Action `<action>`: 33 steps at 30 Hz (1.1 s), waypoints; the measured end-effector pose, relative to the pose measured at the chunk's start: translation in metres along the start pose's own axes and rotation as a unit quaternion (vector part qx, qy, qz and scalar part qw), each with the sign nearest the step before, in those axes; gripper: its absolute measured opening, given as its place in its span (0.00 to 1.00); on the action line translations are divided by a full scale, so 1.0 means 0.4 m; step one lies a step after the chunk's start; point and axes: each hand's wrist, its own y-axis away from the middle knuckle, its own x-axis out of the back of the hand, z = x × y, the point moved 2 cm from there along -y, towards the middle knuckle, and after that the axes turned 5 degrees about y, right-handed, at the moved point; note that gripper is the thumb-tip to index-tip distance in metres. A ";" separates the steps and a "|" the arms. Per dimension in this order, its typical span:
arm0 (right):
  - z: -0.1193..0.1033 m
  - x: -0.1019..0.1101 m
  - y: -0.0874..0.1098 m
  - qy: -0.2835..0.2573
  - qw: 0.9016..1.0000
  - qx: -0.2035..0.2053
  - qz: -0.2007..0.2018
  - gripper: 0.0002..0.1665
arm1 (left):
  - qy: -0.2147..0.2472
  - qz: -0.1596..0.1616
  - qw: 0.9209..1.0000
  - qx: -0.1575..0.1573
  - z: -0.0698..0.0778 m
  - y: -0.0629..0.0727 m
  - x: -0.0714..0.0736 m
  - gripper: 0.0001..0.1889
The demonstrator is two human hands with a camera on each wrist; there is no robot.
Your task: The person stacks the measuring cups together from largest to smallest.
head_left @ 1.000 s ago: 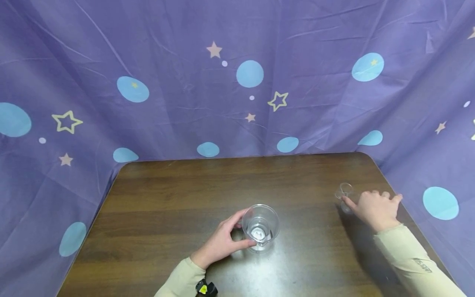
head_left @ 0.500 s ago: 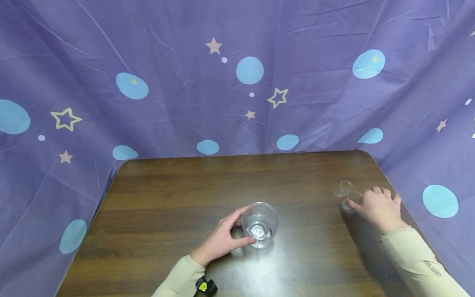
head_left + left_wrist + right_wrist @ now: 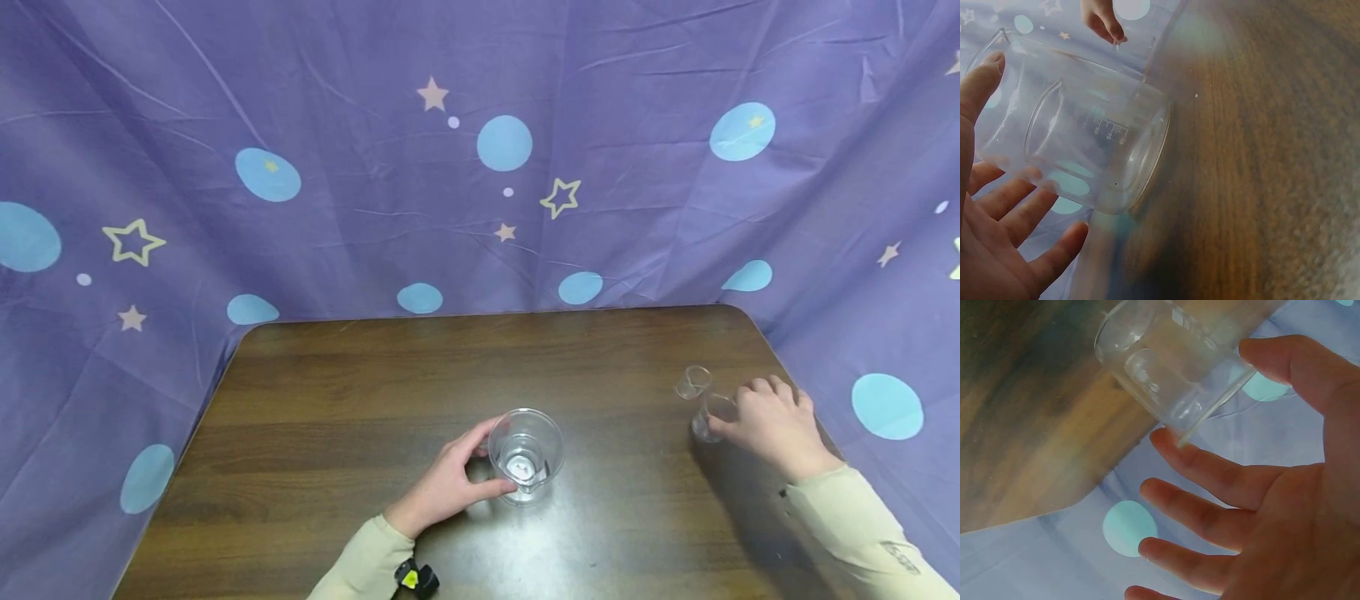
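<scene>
Near the middle of the tabletop (image 3: 360,400), the large beaker (image 3: 528,422) was held by the left hand (image 3: 450,483), with the thumb laid near the spout and the other fingers spread about the opposite side. Inside it an inner beaker (image 3: 1085,137) was seen. Between 2 and 3 o'clock from there, the small beaker (image 3: 1166,362) was pinched at its rim by the thumb and index finger of the right hand (image 3: 776,421); its remaining fingers were spread. At 11 o'clock from it a second small beaker (image 3: 693,383) was placed. Glass seemed likely: stiff, slippery, fragile, the small ones light; a hold around the walls was judged safer. Whether the small beaker's base touched the tabletop could not be told, and transparent edges were hardly made out.
</scene>
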 end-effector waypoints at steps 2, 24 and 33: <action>-0.005 0.007 0.004 0.000 1.000 0.007 0.001 0.30 | 0.001 0.000 1.000 -0.001 -0.001 0.000 0.000 0.44; -0.086 0.062 0.031 0.026 0.997 0.069 0.032 0.30 | 0.008 0.000 1.000 -0.008 -0.008 -0.001 -0.001 0.44; -0.117 0.074 0.036 0.019 0.996 0.082 0.043 0.28 | 0.005 0.004 1.000 -0.008 -0.008 -0.001 -0.003 0.44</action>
